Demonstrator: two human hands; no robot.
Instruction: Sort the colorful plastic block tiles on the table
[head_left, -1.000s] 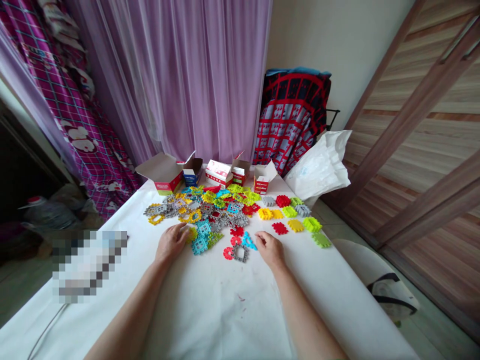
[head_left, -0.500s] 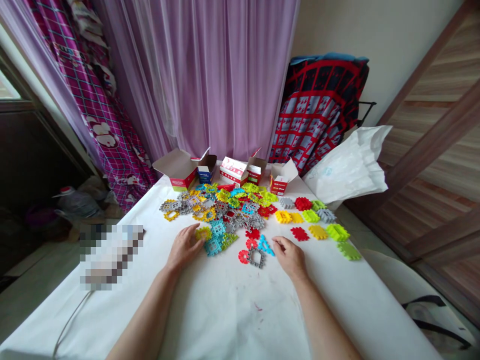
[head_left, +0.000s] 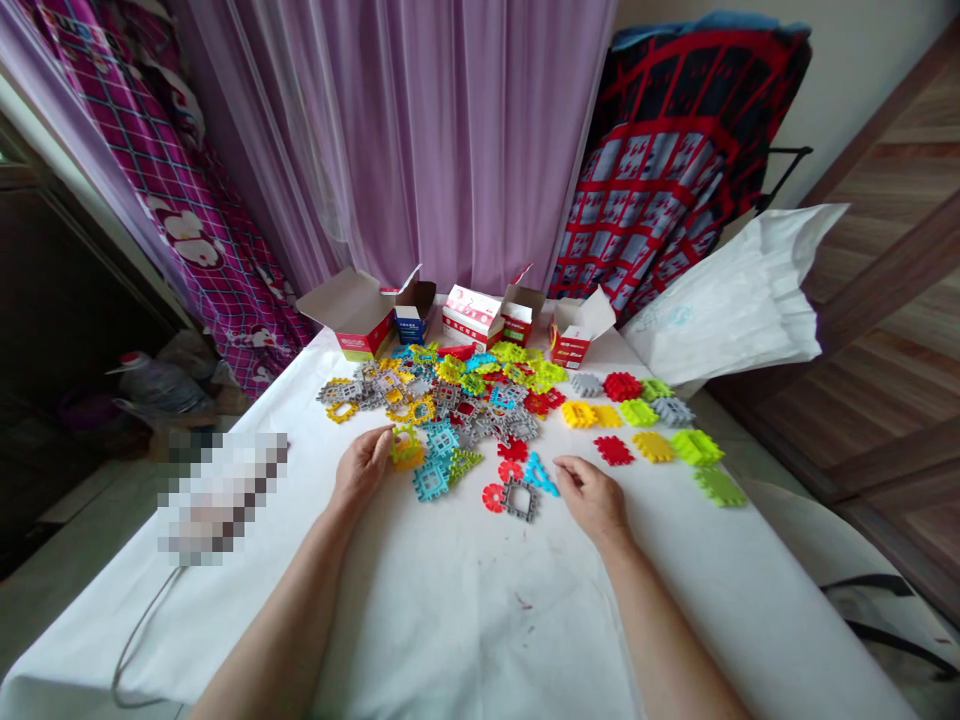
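My left hand (head_left: pixel 364 468) is closed at the left of the loose building tiles, its thumb and fingertips pinching the edge of a lime-green tile (head_left: pixel 405 438). Under that tile lies a yellow tile (head_left: pixel 409 458). Light-blue window tiles (head_left: pixel 433 479) and a green triangle tile (head_left: pixel 465 463) are just to the right. My right hand (head_left: pixel 596 497) rests on the table with its fingers curled together, and no piece shows in them. Beside its fingertips lies a blue triangle frame (head_left: pixel 540 474), close to a grey square frame (head_left: pixel 520 499) and red round pieces (head_left: pixel 493 497).
A mixed heap of tiles (head_left: pixel 480 400) covers the table's middle. Sorted stacks by colour, such as red tiles (head_left: pixel 614 450) and green tiles (head_left: pixel 697 447), stand at right. Open small boxes (head_left: pixel 581 330) line the back. A white bag (head_left: pixel 735 300) leans at the right edge; a blurred-out object (head_left: pixel 225 495) lies left.
My left hand has closed its fingers on the lime-green tile and raised it slightly, uncovering the yellow tile. My right hand stays curled beside the blue triangle. The camera view has tilted downward.
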